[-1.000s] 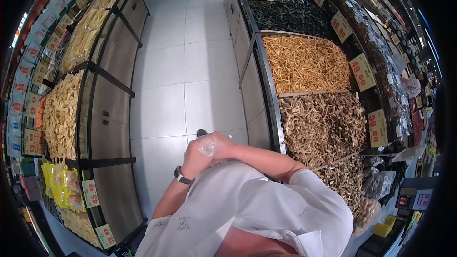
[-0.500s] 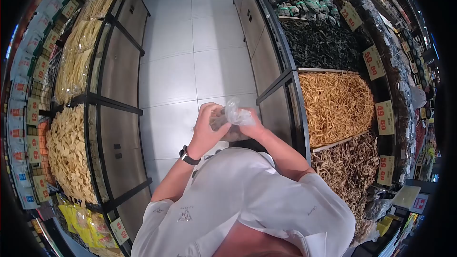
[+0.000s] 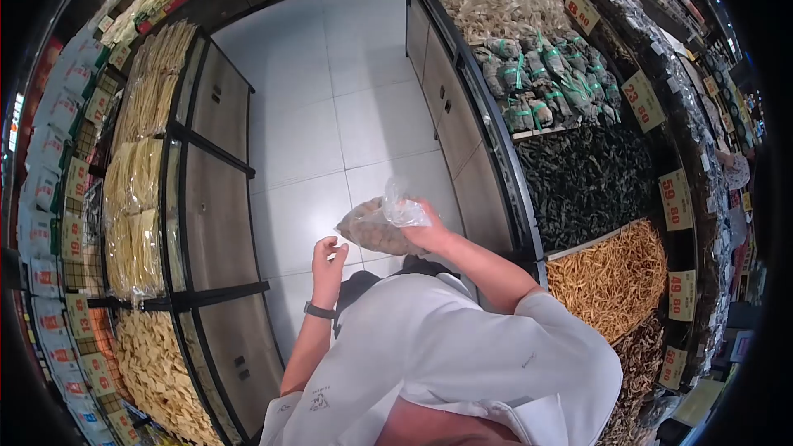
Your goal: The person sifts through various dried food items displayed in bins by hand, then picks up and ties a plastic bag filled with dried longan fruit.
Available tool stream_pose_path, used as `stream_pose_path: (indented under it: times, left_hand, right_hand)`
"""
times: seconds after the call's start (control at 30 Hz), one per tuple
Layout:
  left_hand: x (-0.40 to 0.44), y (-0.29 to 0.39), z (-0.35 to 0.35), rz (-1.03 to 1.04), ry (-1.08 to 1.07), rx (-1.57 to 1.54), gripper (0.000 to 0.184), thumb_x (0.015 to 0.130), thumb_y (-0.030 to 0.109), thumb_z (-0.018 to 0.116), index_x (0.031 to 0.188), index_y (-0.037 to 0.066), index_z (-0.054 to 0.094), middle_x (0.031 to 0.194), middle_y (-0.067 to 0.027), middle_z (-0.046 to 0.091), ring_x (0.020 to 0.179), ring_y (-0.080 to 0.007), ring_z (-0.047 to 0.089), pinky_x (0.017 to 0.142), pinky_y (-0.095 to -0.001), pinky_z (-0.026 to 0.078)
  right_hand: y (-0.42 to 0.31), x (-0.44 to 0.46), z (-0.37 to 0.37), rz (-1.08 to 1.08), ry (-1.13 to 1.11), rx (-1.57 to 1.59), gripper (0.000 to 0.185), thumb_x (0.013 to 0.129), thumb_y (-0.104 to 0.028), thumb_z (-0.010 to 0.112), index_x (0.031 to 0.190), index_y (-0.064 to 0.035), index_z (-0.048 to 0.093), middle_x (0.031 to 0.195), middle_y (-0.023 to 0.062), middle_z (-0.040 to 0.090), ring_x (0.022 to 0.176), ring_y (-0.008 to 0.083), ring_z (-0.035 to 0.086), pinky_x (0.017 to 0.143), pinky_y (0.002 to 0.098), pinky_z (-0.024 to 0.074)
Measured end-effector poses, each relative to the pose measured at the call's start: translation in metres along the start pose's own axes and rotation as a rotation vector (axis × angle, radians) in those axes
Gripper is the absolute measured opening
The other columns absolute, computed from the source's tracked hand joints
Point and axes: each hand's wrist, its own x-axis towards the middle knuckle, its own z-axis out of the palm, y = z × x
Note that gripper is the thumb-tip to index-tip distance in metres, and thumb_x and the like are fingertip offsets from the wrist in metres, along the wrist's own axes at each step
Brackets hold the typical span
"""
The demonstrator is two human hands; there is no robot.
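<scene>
A clear plastic bag (image 3: 373, 230) hangs in front of my body with brown, roundish pieces inside; their exact kind is hard to make out. My right hand (image 3: 421, 231) grips this bag by its gathered neck, and the loose plastic top sticks up above the fingers. Just left of the bag's lower corner, my left hand (image 3: 329, 258) is raised, apart from it, with loosely bent fingers and nothing seen in them. A dark watch band circles the left wrist.
Bins on the right hold green-tied dark bundles (image 3: 537, 83), black dried strips (image 3: 586, 186) and orange-brown dried strands (image 3: 611, 277), with price tags (image 3: 676, 198). Bagged yellow sticks (image 3: 136, 198) and pale chips (image 3: 157, 363) fill the left shelf. A tiled aisle floor (image 3: 306, 140) runs between cabinets.
My left hand has let go of the bag and moved left and down. The right hand still holds the bag, now more exposed. The view has shifted forward along the aisle.
</scene>
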Motion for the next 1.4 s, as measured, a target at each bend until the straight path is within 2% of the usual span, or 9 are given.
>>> stream_pose_path:
  times: [0.13,0.23,0.43,0.57,0.63,0.77,0.87,0.93,1.4]
  left_hand:
    - [0.094,-0.001,-0.005,-0.242,0.052,-0.407,0.040,0.106,0.038,0.055,0.133,0.009,0.052,0.129,-0.0054,0.056,0.116,-0.0173,0.056,0.096,-0.0370,0.047]
    - [0.175,0.009,0.004,-0.443,-0.118,-0.776,0.062,0.106,0.062,0.039,0.147,0.015,0.044,0.140,-0.0026,0.053,0.131,-0.0207,0.049,0.109,-0.0443,0.039]
    - [0.358,0.033,-0.016,-0.457,-0.441,-1.055,0.081,0.099,0.076,0.036,0.154,0.017,0.040,0.153,-0.0072,0.047,0.140,-0.0269,0.046,0.114,-0.0519,0.038]
    - [0.472,0.064,-0.026,-0.572,-0.453,-1.003,0.083,0.098,0.077,0.037,0.154,0.016,0.041,0.154,-0.0068,0.048,0.141,-0.0279,0.046,0.113,-0.0494,0.039]
    - [0.528,0.075,-0.030,-0.619,-0.504,-1.047,0.082,0.098,0.076,0.038,0.154,0.016,0.041,0.154,-0.0063,0.048,0.142,-0.0286,0.045,0.114,-0.0479,0.040]
    - [0.613,0.091,-0.014,-0.669,-0.536,-1.069,0.080,0.099,0.073,0.038,0.153,0.015,0.041,0.154,-0.0066,0.048,0.142,-0.0290,0.045,0.115,-0.0475,0.039]
    - [0.682,0.088,0.004,-0.710,-0.577,-1.078,0.078,0.100,0.071,0.038,0.154,0.015,0.041,0.156,-0.0064,0.046,0.142,-0.0289,0.044,0.117,-0.0475,0.038]
    - [0.725,0.095,0.012,-0.707,-0.561,-1.016,0.075,0.101,0.069,0.037,0.153,0.016,0.043,0.156,-0.0060,0.046,0.143,-0.0291,0.044,0.118,-0.0477,0.036]
    - [1.019,0.217,0.059,-0.648,-0.520,-1.012,0.068,0.104,0.060,0.036,0.155,0.015,0.039,0.158,-0.0073,0.043,0.145,-0.0299,0.041,0.120,-0.0495,0.034]
  right_hand:
    - [0.005,0.106,0.000,-0.238,-0.068,0.031,0.026,0.082,-0.006,0.070,0.107,-0.0053,0.069,0.093,0.0138,0.072,0.086,0.0264,0.071,0.077,0.0357,0.0543]
    - [0.008,0.174,0.009,-0.112,-0.019,0.173,0.025,0.081,-0.002,0.067,0.106,-0.0040,0.069,0.092,0.0124,0.072,0.085,0.0222,0.070,0.078,0.0336,0.0534]
    - [0.004,0.315,0.027,-0.071,0.106,0.139,0.019,0.084,-0.003,0.067,0.103,-0.0025,0.068,0.094,0.0106,0.072,0.084,0.0197,0.068,0.077,0.0337,0.0536]
    - [-0.014,0.401,0.022,-0.159,0.173,0.122,0.022,0.084,-0.004,0.069,0.106,-0.0029,0.069,0.094,0.0109,0.072,0.085,0.0180,0.068,0.077,0.0338,0.0542]
    - [-0.012,0.438,0.025,-0.127,0.291,0.098,0.006,0.096,-0.007,0.069,0.096,-0.0016,0.071,0.085,0.0078,0.072,0.079,0.0145,0.066,0.071,0.0314,0.0526]
    - [0.006,0.514,0.017,-0.101,0.441,0.297,0.016,0.098,-0.017,0.070,0.091,-0.0024,0.070,0.082,0.0092,0.071,0.075,0.0195,0.066,0.068,0.0355,0.0522]
    - [0.026,0.573,-0.006,0.163,0.338,0.080,0.022,0.094,-0.011,0.068,0.115,-0.0061,0.071,0.101,0.0067,0.074,0.100,0.0155,0.070,0.085,0.0320,0.0544]
    - [0.043,0.617,-0.012,0.215,0.434,-0.024,0.026,0.100,-0.029,0.068,0.095,-0.0033,0.069,0.084,0.0101,0.071,0.080,0.0246,0.066,0.074,0.0378,0.0525]
    - [0.064,0.914,-0.103,0.033,0.510,0.026,0.016,0.095,-0.015,0.072,0.108,-0.0050,0.071,0.098,0.0082,0.073,0.087,0.0166,0.069,0.078,0.0312,0.0539]
